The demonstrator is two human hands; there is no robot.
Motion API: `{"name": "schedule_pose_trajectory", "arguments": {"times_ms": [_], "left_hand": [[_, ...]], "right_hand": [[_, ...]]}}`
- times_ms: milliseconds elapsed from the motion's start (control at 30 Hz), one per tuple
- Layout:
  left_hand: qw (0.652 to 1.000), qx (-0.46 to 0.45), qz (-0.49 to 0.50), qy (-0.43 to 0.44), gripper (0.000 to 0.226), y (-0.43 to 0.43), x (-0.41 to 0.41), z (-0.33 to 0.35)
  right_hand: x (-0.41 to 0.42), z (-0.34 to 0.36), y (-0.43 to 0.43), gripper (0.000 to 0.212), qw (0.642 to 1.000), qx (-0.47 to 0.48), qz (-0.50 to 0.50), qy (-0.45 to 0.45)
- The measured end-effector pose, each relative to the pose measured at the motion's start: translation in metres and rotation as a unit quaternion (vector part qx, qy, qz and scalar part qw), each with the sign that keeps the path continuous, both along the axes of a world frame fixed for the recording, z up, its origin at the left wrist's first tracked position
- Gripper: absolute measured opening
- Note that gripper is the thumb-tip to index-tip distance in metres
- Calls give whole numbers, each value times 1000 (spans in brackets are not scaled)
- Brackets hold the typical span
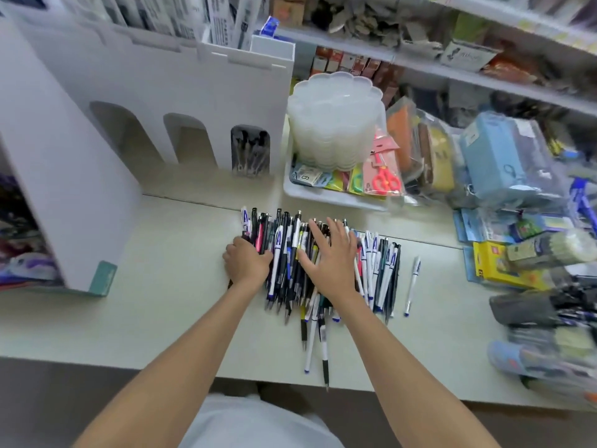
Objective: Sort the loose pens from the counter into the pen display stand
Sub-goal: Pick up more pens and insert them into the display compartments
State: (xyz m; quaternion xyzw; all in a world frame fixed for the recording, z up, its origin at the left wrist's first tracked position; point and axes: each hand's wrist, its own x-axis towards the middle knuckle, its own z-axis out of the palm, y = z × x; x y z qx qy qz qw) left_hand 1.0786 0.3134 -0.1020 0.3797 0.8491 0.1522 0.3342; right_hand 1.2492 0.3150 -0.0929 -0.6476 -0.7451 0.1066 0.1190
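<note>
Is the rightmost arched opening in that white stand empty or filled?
Filled, at least partly: dark pens show inside it; the middle and left openings of the stand look empty.

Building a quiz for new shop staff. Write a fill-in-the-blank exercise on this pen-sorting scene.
The left hand grips a few pens at the ____ edge of the pile of pens.
Of the three in the display stand, only the ____ arched opening holds pens.
One white pen lies alone on the counter, to the ____ of the right hand, which rests flat on the pile.
Missing words: left; rightmost; right.
</note>
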Motion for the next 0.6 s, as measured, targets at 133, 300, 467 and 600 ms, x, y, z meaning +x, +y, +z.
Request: {"name": "schedule_pose_trajectory", "arguments": {"times_ms": [133,300,467,600], "left_hand": [[998,6,-56,-11,25,1,-9,-6],[998,13,-52,-22,18,4,-16,-3],[992,29,-33,-116,14,9,-38,-1],[966,102,29,-234,16,6,-56,24]], "right_hand": [[-1,-2,0,65,1000,6,1,-3],[0,0,1,67,1000,9,0,17],[2,-1,2,66,1000,-11,6,28],[-2,16,5,69,997,20,6,68]]}}
